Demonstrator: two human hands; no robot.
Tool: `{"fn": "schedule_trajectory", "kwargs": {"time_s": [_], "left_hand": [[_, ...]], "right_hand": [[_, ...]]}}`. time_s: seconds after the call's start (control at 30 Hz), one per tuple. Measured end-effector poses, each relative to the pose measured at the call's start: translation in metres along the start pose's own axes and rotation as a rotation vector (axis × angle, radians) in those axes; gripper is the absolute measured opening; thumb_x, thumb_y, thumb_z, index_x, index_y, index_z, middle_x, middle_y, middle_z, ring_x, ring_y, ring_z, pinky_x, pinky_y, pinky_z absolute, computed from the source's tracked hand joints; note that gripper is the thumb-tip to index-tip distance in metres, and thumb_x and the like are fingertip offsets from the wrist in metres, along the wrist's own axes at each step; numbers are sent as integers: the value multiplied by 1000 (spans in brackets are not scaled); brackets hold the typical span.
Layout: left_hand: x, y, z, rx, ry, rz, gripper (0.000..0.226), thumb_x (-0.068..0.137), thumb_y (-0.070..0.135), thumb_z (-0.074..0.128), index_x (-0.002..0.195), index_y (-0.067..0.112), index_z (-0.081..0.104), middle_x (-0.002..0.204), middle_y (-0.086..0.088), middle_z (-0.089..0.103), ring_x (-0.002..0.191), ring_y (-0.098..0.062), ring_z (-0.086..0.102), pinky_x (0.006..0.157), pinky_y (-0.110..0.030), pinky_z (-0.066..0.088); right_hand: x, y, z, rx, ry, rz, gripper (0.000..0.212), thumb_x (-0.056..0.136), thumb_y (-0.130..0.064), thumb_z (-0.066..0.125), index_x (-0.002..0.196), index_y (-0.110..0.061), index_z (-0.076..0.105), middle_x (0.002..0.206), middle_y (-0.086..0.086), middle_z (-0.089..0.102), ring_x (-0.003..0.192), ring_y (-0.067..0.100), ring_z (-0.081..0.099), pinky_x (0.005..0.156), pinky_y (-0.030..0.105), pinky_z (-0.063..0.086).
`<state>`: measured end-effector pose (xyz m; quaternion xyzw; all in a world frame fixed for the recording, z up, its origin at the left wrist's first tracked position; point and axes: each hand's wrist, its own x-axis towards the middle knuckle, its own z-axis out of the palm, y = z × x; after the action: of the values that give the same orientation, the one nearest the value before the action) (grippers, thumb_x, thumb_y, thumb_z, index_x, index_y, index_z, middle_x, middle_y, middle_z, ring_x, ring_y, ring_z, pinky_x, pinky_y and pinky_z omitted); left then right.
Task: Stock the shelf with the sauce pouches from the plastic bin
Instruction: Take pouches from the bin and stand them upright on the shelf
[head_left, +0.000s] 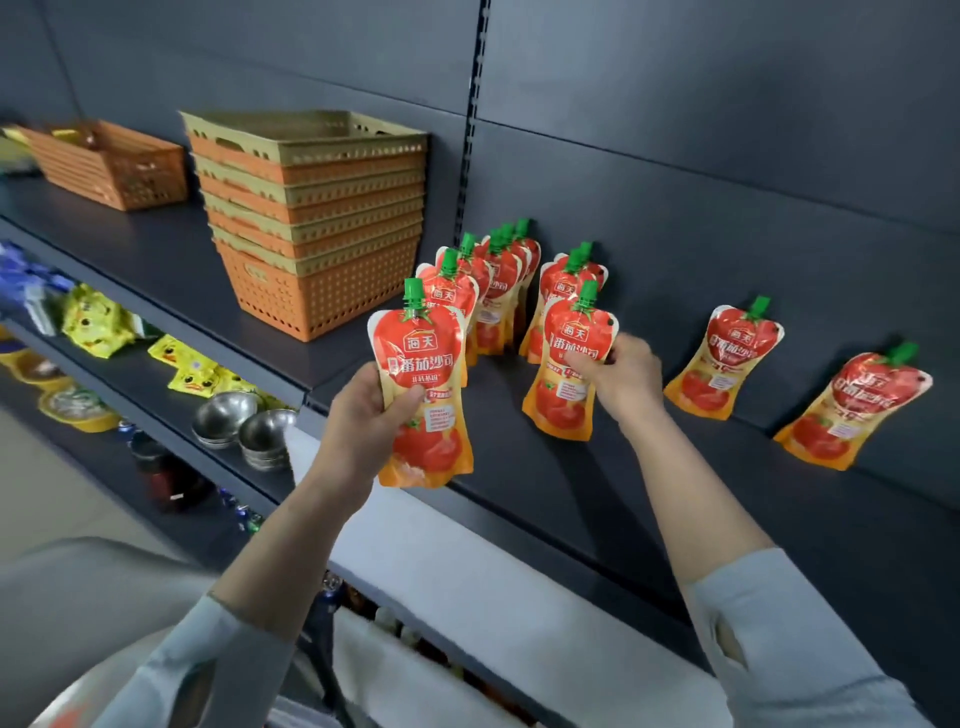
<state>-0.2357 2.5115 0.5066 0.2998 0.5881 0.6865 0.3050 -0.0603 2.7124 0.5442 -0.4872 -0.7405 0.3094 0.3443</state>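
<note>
My left hand (363, 415) grips a red and orange tomato sauce pouch (423, 374) with a green cap, held upright in front of the dark shelf (649, 519). My right hand (618, 376) pinches a second pouch (563, 374) that stands on the shelf, in front of another pouch (566, 280). A row of several pouches (493, 291) stands behind my left hand's pouch. Two single pouches lean against the back panel further right, one (724, 358) near my right hand and one (852, 410) at the far right. The plastic bin is not visible.
A stack of orange and tan baskets (311, 218) stands left of the pouches, with a lower orange stack (109, 161) further left. The shelf below carries yellow snack packets (93, 322) and metal bowls (244, 426). A white price rail (467, 582) runs along the shelf front.
</note>
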Motion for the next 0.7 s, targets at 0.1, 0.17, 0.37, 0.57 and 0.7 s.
{"fn": "schedule_trajectory", "kwargs": {"time_s": [0.1, 0.17, 0.37, 0.57, 0.7], "left_hand": [[7, -3, 0, -4, 14, 2, 30, 91, 16, 63, 120, 10, 57, 109, -9, 71, 97, -29, 70, 87, -53, 55], [10, -3, 2, -5, 14, 16, 30, 91, 13, 62, 119, 7, 57, 108, -11, 71, 96, -29, 71, 86, -51, 56], [20, -5, 11, -27, 17, -2, 27, 90, 13, 63, 117, 11, 58, 107, -8, 72, 96, -26, 71, 84, -44, 57], [29, -11, 21, -4, 9, 3, 30, 89, 17, 64, 118, 13, 57, 107, -4, 72, 96, -22, 71, 86, -43, 57], [31, -14, 28, 13, -13, -1, 32, 89, 20, 64, 120, 15, 57, 109, -3, 72, 98, -21, 70, 87, -42, 56]], "right_hand": [[28, 7, 17, 9, -4, 23, 28, 82, -30, 79, 106, -18, 72, 112, 3, 73, 107, 24, 67, 94, 47, 54], [43, 10, 26, -2, 5, 26, 29, 81, -30, 80, 105, -17, 73, 112, 4, 74, 106, 24, 68, 93, 45, 54], [83, 10, 51, 4, 6, 14, 32, 81, -32, 80, 107, -15, 73, 116, 4, 72, 110, 25, 66, 96, 44, 53], [101, 14, 60, 59, 6, 1, 36, 82, -29, 80, 114, -14, 70, 121, 5, 70, 114, 26, 64, 99, 45, 52], [98, 11, 51, 57, -23, -49, 44, 80, -31, 81, 120, -19, 66, 119, -1, 70, 111, 19, 65, 97, 40, 53]]}}
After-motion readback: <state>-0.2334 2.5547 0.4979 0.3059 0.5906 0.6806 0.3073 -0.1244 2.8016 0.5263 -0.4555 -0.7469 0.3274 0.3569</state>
